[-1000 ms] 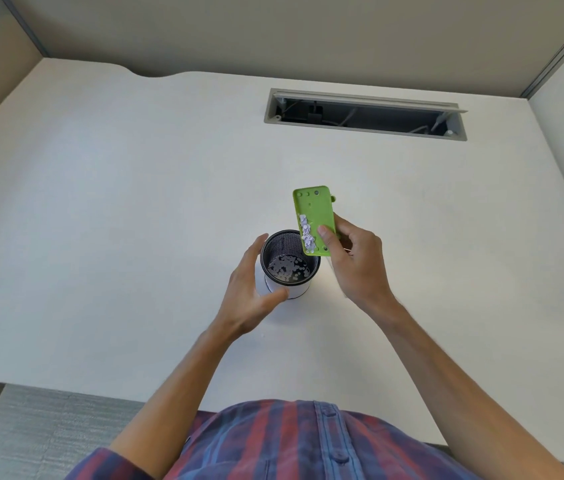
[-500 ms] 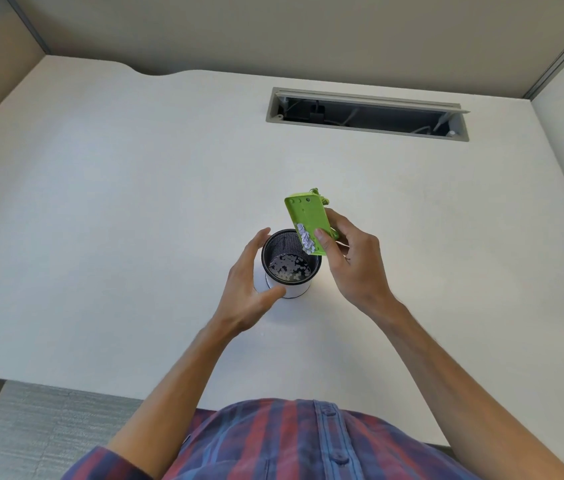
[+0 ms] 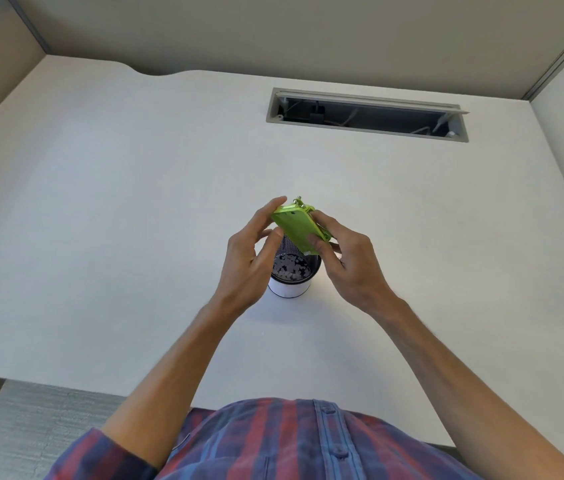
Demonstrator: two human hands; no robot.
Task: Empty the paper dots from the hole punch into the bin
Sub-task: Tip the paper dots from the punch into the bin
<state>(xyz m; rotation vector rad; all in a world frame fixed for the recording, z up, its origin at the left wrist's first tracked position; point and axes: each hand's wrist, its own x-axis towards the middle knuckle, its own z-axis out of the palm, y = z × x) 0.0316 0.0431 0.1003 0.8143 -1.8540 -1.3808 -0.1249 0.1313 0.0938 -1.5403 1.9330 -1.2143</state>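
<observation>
A lime-green hole punch (image 3: 297,227) is held tilted just above a small black mesh bin (image 3: 295,271) with a white lower band, standing on the white desk. White paper dots (image 3: 289,265) lie in the bottom of the bin. My right hand (image 3: 349,261) grips the punch from the right, thumb on its near end. My left hand (image 3: 251,252) touches the punch's far left end with its fingertips, the other fingers spread beside the bin. The punch's green base faces me and hides any dots still inside it.
The white desk (image 3: 135,220) reaches to partition walls at the back and both sides. An open cable slot (image 3: 367,114) with wires is set into the desk at the back right. The desk's near edge runs just in front of my plaid shirt.
My left hand let go of the bin and rose to the punch's far end. The punch tipped further over the bin, and the dots on its base are no longer seen.
</observation>
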